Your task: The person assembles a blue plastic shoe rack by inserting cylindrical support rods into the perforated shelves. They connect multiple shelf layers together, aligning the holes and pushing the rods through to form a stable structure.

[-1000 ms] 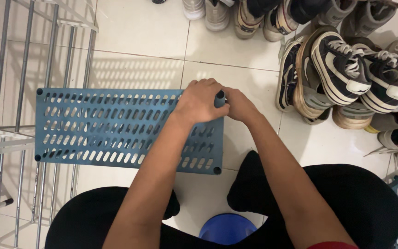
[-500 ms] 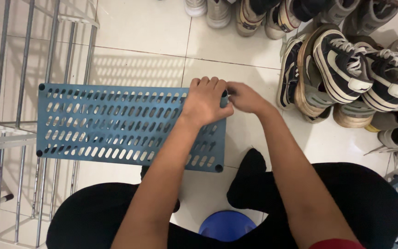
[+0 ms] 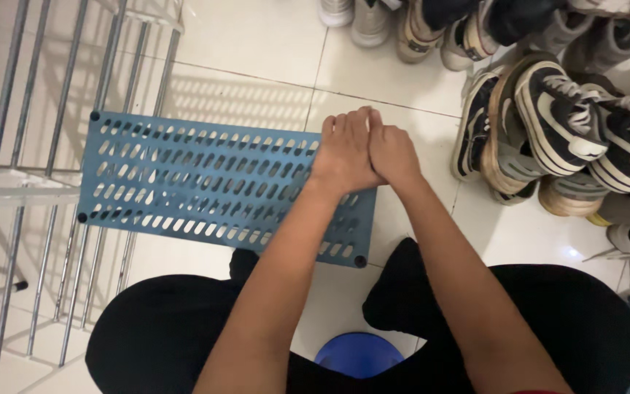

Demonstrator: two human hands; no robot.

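Blue slotted panel (image 3: 205, 182) runs left-right mid-frame; left hand (image 3: 344, 152) and right hand (image 3: 395, 155) both curl closed, pressed together on its upper-right corner.

Matt blue plastic shelf panel (image 3: 205, 182), glossy floor tiles (image 3: 257, 44).

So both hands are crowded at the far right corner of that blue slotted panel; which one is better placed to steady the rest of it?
Probably the left. The left hand already lies over the blue panel, whose length stretches to its side. The right hand sits at the corner's edge, nearer the shoes.
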